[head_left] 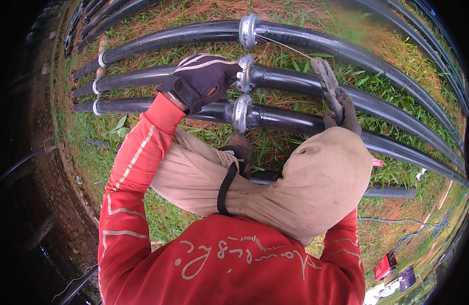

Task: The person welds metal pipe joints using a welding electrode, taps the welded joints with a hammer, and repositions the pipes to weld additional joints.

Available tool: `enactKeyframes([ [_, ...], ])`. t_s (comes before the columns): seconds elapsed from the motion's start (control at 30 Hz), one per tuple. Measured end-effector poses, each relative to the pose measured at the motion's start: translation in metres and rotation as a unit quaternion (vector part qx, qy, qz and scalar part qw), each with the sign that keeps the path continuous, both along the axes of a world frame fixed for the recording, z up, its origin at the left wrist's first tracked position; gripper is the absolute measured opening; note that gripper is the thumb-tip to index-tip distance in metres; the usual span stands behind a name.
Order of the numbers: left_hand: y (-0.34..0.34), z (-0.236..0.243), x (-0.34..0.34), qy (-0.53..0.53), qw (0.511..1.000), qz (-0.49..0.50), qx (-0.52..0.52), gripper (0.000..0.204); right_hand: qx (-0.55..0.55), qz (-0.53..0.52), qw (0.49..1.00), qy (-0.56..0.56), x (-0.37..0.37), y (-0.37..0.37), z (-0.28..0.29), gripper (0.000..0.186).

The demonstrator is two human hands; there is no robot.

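My left hand (206, 76), in a dark glove with pale stripes, is closed, its fingertips against the silver collar (244, 76) on the middle black pipe (290, 81). What its fingers hold, if anything, is hidden. My right hand (350, 116), in a dark grey glove and partly covered by my knee, grips a worn grey welding electrode holder (326, 81). A thin welding rod (288, 47) runs from the holder toward the collar (248, 31) of the farthest of three neighbouring pipes. Another collar (241, 113) sits on the nearest one.
The pipes lie side by side over grass, with smaller rings (97, 85) near their left ends. More black pipes (115, 18) lie beyond. My bent knee (328, 178) stands close to the pipes. At the lower right are a blue cable (412, 235) and a red box (384, 267).
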State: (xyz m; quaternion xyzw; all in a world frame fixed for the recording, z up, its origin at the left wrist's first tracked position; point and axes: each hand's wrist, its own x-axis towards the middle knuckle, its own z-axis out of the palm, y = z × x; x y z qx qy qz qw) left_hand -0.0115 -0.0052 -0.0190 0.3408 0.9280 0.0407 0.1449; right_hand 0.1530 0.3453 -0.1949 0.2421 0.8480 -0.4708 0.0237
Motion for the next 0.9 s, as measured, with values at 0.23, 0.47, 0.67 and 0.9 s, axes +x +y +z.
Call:
enactKeyframes([
  [0.23,-0.001,0.001,0.001,0.004,1.0,-0.011,0.014,0.026,-0.017,-0.002,1.0,0.018,0.001,-0.005,0.007,0.064],
  [0.47,0.001,0.004,0.001,0.0,1.0,-0.013,-0.004,0.027,0.01,0.002,0.999,0.04,0.0,-0.002,-0.004,0.062],
  [0.67,0.001,0.0,-0.002,-0.003,1.0,-0.01,-0.012,0.027,0.003,0.006,1.0,-0.005,-0.002,-0.002,-0.006,0.064],
  [0.9,-0.003,-0.003,-0.002,-0.007,1.0,-0.014,-0.016,0.027,-0.031,-0.048,0.997,0.044,0.003,-0.006,-0.005,0.063],
])
